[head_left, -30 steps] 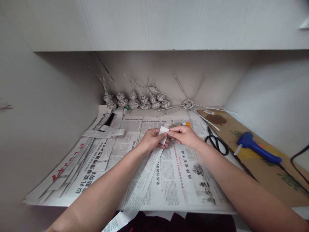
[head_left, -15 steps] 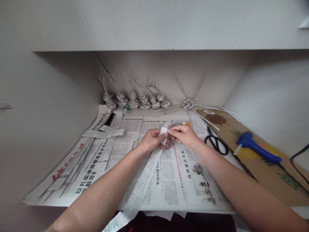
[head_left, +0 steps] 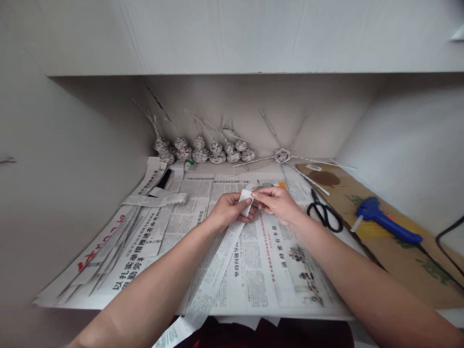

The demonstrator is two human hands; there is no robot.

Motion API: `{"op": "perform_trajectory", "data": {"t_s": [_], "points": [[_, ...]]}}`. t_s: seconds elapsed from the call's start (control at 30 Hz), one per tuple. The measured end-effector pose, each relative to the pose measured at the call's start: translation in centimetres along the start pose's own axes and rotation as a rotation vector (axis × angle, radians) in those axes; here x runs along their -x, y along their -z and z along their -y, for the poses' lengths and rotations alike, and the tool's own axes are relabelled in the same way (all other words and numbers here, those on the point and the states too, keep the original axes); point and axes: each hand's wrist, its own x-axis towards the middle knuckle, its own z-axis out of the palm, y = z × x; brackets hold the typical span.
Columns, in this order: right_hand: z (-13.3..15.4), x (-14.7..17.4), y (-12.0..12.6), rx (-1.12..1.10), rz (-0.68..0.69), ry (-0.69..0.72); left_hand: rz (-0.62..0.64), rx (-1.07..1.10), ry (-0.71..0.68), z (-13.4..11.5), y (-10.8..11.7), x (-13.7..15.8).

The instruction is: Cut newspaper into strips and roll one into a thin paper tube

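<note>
A long newspaper strip (head_left: 213,280) runs from my hands down over the front edge of the table. My left hand (head_left: 232,210) is closed on its upper end, thumb on top and fingers beneath. My right hand (head_left: 273,200) pinches the corner of that same end between thumb and forefinger. The end stands up as a small pale flap between the two hands. Printed newspaper sheets (head_left: 250,270) cover the table under my hands. Part of a round, pale item with an orange patch shows just behind my fingers.
Several gourd shapes woven from paper (head_left: 217,153) line the back wall. A woven piece with radiating paper rods (head_left: 282,155) leans beside them. Black scissors (head_left: 325,215) and a blue glue gun (head_left: 387,222) on cardboard (head_left: 406,270) lie right; cut paper strips (head_left: 108,251) lie left.
Hardly anything differs. Both hands keep their hold on the newspaper strip in the same place, with only a tiny shift of the right fingers at its corner.
</note>
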Motion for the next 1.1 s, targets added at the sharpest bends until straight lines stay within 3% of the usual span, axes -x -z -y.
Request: {"op": "perform_trajectory", "data": {"t_s": [0.5, 0.77, 1.1], "points": [[-1.0, -0.3, -0.5, -0.035, -0.111, 0.061, 0.0, -0.005, 0.002, 0.2, -0.2, 0.1], [0.0, -0.2, 0.5, -0.053, 0.11, 0.0, 0.003, 0.077, 0.041, -0.2, 0.4, -0.1], [-0.4, -0.3, 0.4, -0.056, 0.105, 0.005, 0.019, 0.024, 0.042, -0.2, 0.2, 0.0]]}}
